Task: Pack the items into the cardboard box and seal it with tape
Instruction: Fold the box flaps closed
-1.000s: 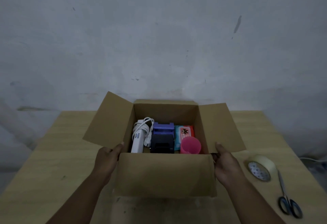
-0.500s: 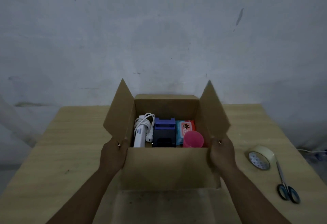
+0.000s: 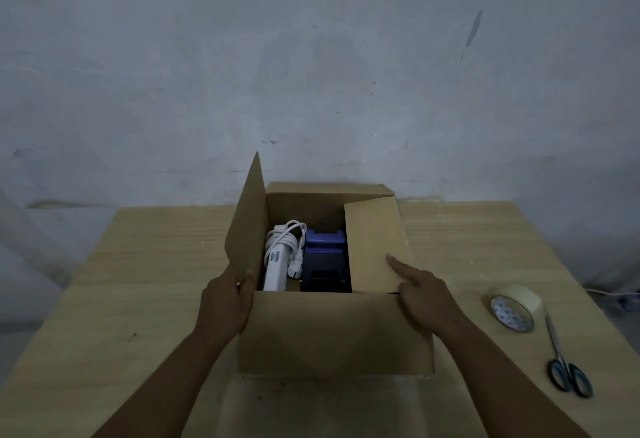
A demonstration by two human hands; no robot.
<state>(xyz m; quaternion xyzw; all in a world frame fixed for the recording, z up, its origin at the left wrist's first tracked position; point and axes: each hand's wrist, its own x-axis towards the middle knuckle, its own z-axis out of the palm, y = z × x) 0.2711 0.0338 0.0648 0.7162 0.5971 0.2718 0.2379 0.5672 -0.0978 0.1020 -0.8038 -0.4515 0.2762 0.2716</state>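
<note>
A cardboard box [image 3: 332, 333] stands on the wooden table [image 3: 138, 281] in front of me. Inside I see a white power strip with coiled cable [image 3: 278, 257] and a blue-and-black device [image 3: 323, 261]. The right flap [image 3: 375, 243] lies folded down over the box's right half, hiding what is under it. My right hand [image 3: 422, 295] presses on it with the index finger stretched out. My left hand [image 3: 227, 302] grips the lower edge of the left flap [image 3: 247, 223], which stands nearly upright. A roll of tape [image 3: 516, 307] lies to the right.
Blue-handled scissors [image 3: 562, 365] lie near the table's right edge, just in front of the tape. The box's front flap hangs down toward me. A grey wall rises behind the table. A white cable lies on the floor at the far right.
Both side flaps swung up from lying outward. The right flap has since gone down over the box, covering the pink cup and red packet. The left flap has risen to nearly upright.
</note>
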